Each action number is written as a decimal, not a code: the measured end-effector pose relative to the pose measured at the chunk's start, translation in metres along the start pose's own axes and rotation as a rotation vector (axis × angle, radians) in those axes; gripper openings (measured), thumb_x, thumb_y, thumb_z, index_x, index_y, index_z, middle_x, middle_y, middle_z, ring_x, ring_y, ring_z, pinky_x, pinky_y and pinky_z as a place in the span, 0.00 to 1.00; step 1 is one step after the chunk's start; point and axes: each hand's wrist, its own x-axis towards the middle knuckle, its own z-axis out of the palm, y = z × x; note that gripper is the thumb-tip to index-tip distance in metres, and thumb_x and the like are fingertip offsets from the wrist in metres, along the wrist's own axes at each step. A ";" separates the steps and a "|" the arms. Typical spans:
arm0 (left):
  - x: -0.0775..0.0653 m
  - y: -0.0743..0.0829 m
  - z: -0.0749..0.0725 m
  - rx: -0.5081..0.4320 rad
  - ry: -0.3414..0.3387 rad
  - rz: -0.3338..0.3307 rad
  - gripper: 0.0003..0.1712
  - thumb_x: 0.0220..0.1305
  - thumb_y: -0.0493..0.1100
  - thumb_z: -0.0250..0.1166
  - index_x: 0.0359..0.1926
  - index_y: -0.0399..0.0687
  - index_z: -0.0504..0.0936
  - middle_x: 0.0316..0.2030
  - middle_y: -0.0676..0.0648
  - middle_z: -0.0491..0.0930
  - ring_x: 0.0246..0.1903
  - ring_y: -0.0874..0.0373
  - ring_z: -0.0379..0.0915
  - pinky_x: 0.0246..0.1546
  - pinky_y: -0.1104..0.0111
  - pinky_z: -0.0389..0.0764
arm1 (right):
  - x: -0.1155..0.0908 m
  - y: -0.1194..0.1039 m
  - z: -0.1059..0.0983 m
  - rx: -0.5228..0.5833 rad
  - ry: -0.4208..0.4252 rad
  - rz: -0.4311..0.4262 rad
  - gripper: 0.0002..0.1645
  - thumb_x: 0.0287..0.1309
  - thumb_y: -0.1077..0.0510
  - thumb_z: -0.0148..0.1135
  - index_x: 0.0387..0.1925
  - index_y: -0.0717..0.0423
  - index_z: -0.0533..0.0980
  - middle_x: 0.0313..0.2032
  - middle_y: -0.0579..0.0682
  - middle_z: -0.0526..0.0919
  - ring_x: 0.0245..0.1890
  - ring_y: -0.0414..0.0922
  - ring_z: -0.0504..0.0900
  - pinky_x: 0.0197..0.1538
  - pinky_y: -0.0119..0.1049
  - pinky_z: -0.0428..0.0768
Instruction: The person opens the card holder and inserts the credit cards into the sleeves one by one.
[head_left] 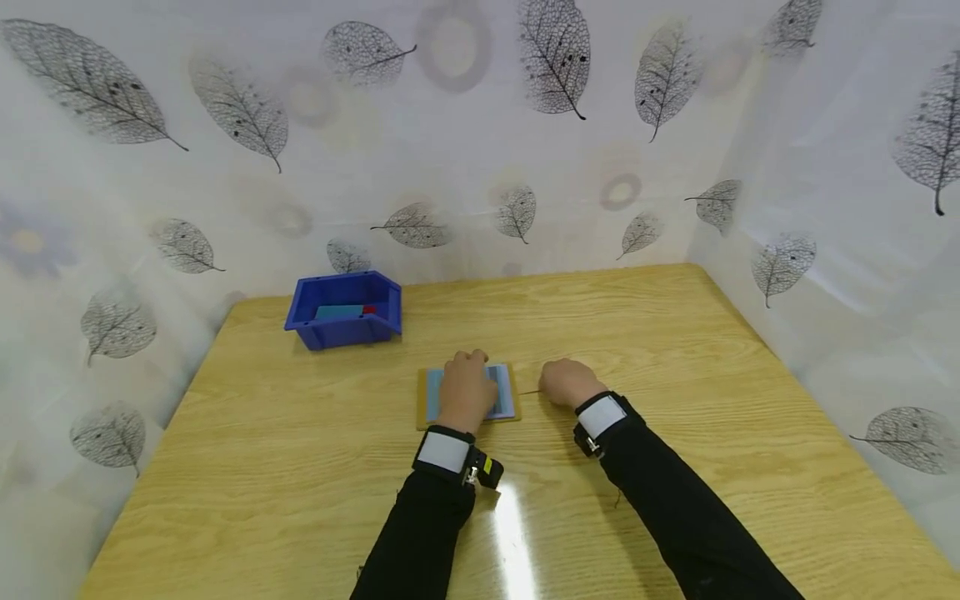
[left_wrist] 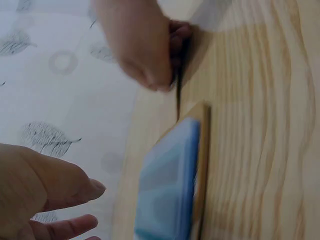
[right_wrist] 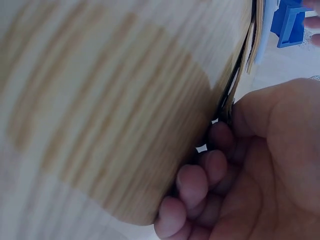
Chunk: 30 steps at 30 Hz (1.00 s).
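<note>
A flat pale-blue rectangular thing (head_left: 433, 393) lies on a slightly larger tan board (head_left: 422, 410) on the table; its exact kind is unclear. My left hand (head_left: 465, 390) is over it in the head view. In the left wrist view, the left thumb and fingers (left_wrist: 70, 182) are spread beside the blue thing (left_wrist: 162, 185), with nothing between them. To the right, my right hand (head_left: 570, 383) pinches the end of a thin dark cord (head_left: 530, 392), which runs to the board's right edge. The curled right fingers (right_wrist: 192, 182) partly hide the cord, close to the tabletop.
A blue plastic bin (head_left: 345, 335) stands at the back left, holding a teal piece (head_left: 337, 312) and a small red piece (head_left: 369, 309). The wooden table (head_left: 285, 492) meets leaf-patterned cloth (head_left: 465, 150) at the back and sides.
</note>
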 end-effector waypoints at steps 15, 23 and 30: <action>-0.001 0.012 0.030 0.132 -0.032 -0.023 0.23 0.57 0.41 0.69 0.54 0.40 0.79 0.47 0.36 0.76 0.49 0.38 0.71 0.42 0.47 0.77 | 0.000 -0.005 -0.003 -0.050 0.015 0.017 0.13 0.65 0.60 0.54 0.25 0.59 0.77 0.30 0.56 0.81 0.26 0.48 0.73 0.31 0.41 0.76; 0.000 0.015 0.032 0.113 -0.043 -0.074 0.27 0.56 0.43 0.71 0.56 0.39 0.77 0.49 0.35 0.75 0.52 0.37 0.69 0.43 0.42 0.75 | -0.001 -0.002 -0.001 -0.040 0.022 0.013 0.14 0.66 0.60 0.53 0.26 0.59 0.77 0.28 0.55 0.80 0.25 0.47 0.72 0.30 0.39 0.74; 0.003 0.014 0.030 0.078 -0.067 -0.092 0.25 0.56 0.43 0.70 0.54 0.39 0.77 0.49 0.36 0.74 0.51 0.39 0.69 0.42 0.43 0.75 | -0.003 -0.001 -0.001 -0.030 0.025 0.009 0.15 0.66 0.59 0.54 0.23 0.58 0.76 0.25 0.53 0.77 0.23 0.47 0.70 0.26 0.38 0.71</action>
